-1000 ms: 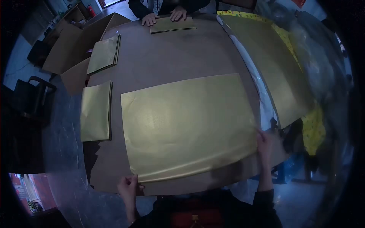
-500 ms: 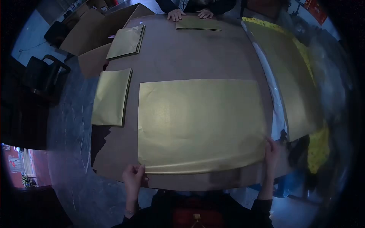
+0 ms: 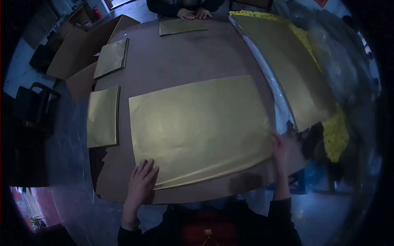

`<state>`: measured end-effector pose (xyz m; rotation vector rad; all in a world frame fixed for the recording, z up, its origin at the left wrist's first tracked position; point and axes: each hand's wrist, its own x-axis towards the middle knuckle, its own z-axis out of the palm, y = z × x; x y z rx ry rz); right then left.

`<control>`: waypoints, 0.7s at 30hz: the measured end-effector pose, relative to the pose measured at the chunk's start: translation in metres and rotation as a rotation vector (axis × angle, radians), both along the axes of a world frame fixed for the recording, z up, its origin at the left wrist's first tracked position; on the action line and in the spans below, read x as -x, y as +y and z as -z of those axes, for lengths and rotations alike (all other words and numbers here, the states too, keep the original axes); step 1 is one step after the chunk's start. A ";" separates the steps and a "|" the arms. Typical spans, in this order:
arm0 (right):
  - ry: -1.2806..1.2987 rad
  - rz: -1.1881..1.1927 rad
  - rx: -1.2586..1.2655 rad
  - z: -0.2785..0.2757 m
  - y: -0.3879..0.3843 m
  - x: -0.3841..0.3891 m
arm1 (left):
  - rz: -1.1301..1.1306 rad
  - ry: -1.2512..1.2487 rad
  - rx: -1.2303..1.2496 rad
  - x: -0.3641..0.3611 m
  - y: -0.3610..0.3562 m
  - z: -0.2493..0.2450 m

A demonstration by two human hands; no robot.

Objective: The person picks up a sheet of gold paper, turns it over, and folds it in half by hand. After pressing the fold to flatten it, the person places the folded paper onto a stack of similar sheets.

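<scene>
A large gold sheet [image 3: 197, 127] lies on the brown-covered table [image 3: 184, 57], its near edge slightly raised or curled. My left hand [image 3: 143, 178] rests on the sheet's near left corner with its fingers spread. At the right edge, my right hand [image 3: 280, 145] has its fingers closed together at the sheet's border; it is slightly blurred. Folded gold stacks lie on the table's left side, one nearer [image 3: 102, 117] and one farther [image 3: 111, 58].
Across the table, a person's hands [image 3: 195, 14] rest behind another folded gold stack [image 3: 180, 27]. A long pile of gold sheets [image 3: 283, 65] in wrapping lies on the right. Behind the left edge stands an open cardboard box [image 3: 76, 53].
The sheet has turned a little, its right side now farther up. My left hand has gone from pinching the corner to lying spread on it. The whole view has shifted.
</scene>
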<state>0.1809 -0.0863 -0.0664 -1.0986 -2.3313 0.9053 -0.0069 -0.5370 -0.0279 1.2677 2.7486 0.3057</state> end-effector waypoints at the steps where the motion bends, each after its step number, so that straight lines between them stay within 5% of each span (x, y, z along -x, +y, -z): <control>1: -0.015 -0.006 -0.007 -0.005 -0.002 0.003 | 0.005 -0.059 0.053 0.003 0.002 -0.002; 21: -0.050 0.094 -0.057 0.005 -0.002 0.002 | -0.113 -0.042 -0.156 -0.008 0.017 0.013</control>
